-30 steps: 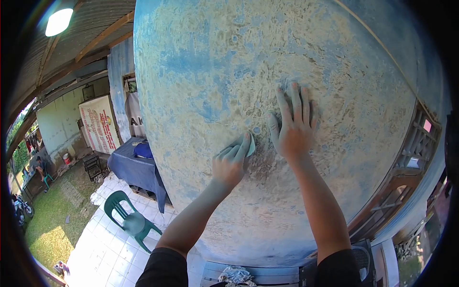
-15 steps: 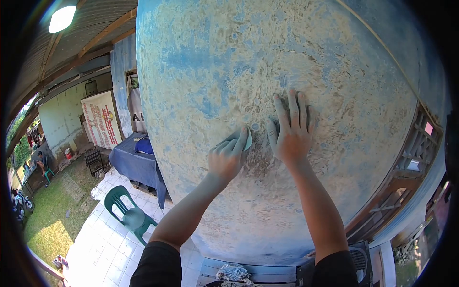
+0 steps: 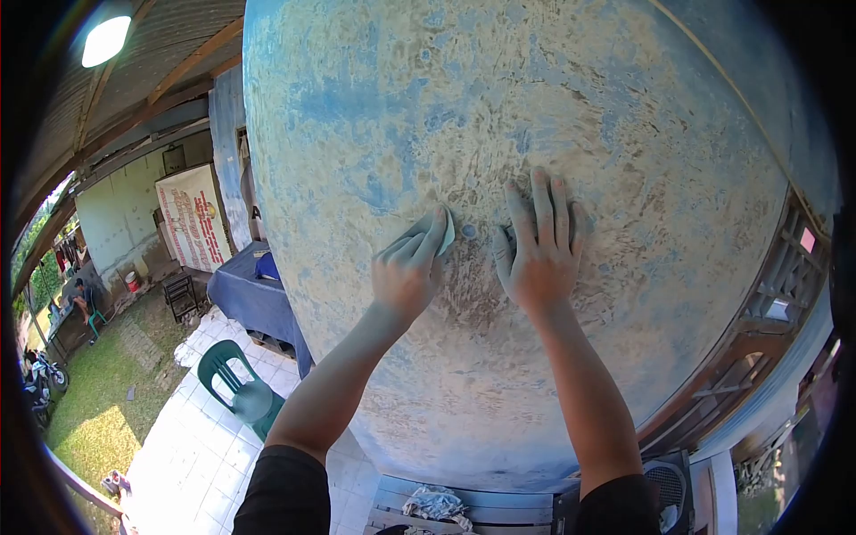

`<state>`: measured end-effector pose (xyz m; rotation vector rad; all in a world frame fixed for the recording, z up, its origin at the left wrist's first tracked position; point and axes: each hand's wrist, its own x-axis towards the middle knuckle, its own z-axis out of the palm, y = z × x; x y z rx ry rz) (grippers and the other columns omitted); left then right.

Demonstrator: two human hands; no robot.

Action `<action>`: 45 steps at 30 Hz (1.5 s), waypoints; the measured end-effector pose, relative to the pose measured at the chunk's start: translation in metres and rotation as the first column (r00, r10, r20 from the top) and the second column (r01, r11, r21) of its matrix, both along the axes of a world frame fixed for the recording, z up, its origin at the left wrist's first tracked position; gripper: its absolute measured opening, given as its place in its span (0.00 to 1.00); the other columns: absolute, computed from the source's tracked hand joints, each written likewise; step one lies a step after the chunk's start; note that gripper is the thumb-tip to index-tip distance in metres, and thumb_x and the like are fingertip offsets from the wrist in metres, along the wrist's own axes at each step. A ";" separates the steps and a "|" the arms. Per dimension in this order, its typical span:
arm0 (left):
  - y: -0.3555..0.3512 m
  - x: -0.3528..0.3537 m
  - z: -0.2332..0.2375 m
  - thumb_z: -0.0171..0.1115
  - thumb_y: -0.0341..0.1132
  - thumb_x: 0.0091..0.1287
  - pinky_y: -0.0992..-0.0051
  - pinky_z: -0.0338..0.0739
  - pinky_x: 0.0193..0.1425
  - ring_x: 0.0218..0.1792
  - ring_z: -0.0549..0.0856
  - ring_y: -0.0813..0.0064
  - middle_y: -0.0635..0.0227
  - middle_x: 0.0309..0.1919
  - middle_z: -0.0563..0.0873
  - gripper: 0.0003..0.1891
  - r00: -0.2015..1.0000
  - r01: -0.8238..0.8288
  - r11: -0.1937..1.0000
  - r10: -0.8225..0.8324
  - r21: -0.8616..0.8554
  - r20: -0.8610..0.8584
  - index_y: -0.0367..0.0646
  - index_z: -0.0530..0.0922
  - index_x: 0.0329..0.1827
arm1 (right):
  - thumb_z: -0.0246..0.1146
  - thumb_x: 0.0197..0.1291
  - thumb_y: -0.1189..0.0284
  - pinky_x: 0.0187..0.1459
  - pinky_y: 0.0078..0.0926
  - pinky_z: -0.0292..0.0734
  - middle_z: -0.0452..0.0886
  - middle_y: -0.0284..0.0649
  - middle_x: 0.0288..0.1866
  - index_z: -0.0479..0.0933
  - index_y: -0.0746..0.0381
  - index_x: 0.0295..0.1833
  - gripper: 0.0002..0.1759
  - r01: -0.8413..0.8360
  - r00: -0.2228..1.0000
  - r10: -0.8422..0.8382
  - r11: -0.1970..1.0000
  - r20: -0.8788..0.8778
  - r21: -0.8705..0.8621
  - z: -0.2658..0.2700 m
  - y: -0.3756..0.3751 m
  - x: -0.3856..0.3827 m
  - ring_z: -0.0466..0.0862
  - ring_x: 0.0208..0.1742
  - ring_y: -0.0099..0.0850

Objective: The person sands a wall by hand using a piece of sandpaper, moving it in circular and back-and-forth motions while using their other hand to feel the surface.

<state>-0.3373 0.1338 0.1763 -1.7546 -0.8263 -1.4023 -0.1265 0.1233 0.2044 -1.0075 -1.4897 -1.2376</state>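
Note:
A weathered wall (image 3: 357,143) with patchy blue paint and beige filler stands in front of me. My left hand (image 3: 410,263) is closed on a thin pale green sheet (image 3: 448,234), pressed against the wall; most of the sheet hides behind the fingers. To its right, my right hand (image 3: 542,254) lies flat on the wall with fingers spread, holding nothing. Grey dust coats both hands. Between them is a darker, rough patch (image 3: 473,281) of the surface.
A green plastic chair (image 3: 245,392) stands on white tiles at left, near a table with a dark blue cloth (image 3: 250,290). Below the wall, a crumpled cloth (image 3: 434,504) lies on a slatted bench (image 3: 517,513). A wooden window frame (image 3: 767,303) is at right. A seated person (image 3: 85,303) is far off.
My left hand has slid up and to the left along the wall with the pale green sheet. The right hand stays flat on nearly the same spot.

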 end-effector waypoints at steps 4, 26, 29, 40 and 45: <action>-0.012 0.016 -0.003 0.69 0.24 0.57 0.67 0.85 0.32 0.34 0.93 0.68 0.69 0.27 0.87 0.35 0.999 0.014 0.994 -0.010 -0.104 0.032 0.41 0.82 0.74 | 0.61 0.75 0.55 0.82 0.55 0.60 0.69 0.39 0.86 0.76 0.45 0.80 0.30 -0.001 1.000 0.001 1.000 -0.014 0.001 -0.003 0.001 -0.001 0.68 0.86 0.43; -0.008 0.015 0.010 0.69 0.25 0.60 0.66 0.87 0.34 0.35 0.93 0.62 0.65 0.35 0.93 0.35 0.998 0.028 1.000 -0.028 -0.004 0.055 0.46 0.81 0.75 | 0.67 0.71 0.59 0.82 0.52 0.63 0.70 0.37 0.85 0.77 0.47 0.79 0.31 -0.101 0.991 0.096 0.994 0.093 0.041 0.043 -0.003 0.038 0.68 0.85 0.43; -0.009 0.019 0.013 0.69 0.25 0.59 0.66 0.86 0.32 0.31 0.92 0.63 0.66 0.33 0.92 0.35 0.995 -0.005 0.995 0.015 -0.099 0.099 0.46 0.81 0.75 | 0.68 0.70 0.59 0.82 0.53 0.63 0.70 0.37 0.86 0.76 0.46 0.80 0.33 -0.071 0.997 0.072 0.993 -0.001 0.096 0.036 0.000 0.033 0.68 0.85 0.44; -0.015 0.018 0.022 0.64 0.19 0.62 0.64 0.87 0.37 0.38 0.94 0.60 0.55 0.42 0.94 0.31 0.998 0.006 0.986 0.003 -0.166 0.056 0.42 0.84 0.71 | 0.67 0.72 0.54 0.82 0.55 0.61 0.68 0.37 0.87 0.75 0.45 0.80 0.33 -0.024 0.998 0.027 0.999 -0.056 0.047 0.025 -0.002 0.029 0.66 0.86 0.43; -0.002 -0.003 -0.021 0.67 0.21 0.58 0.64 0.85 0.33 0.34 0.92 0.61 0.65 0.33 0.91 0.36 0.998 0.050 0.999 -0.050 0.003 0.043 0.45 0.82 0.74 | 0.67 0.72 0.54 0.83 0.55 0.60 0.67 0.38 0.87 0.75 0.46 0.79 0.32 -0.047 0.997 0.050 0.998 -0.064 0.042 0.017 -0.001 0.029 0.65 0.87 0.42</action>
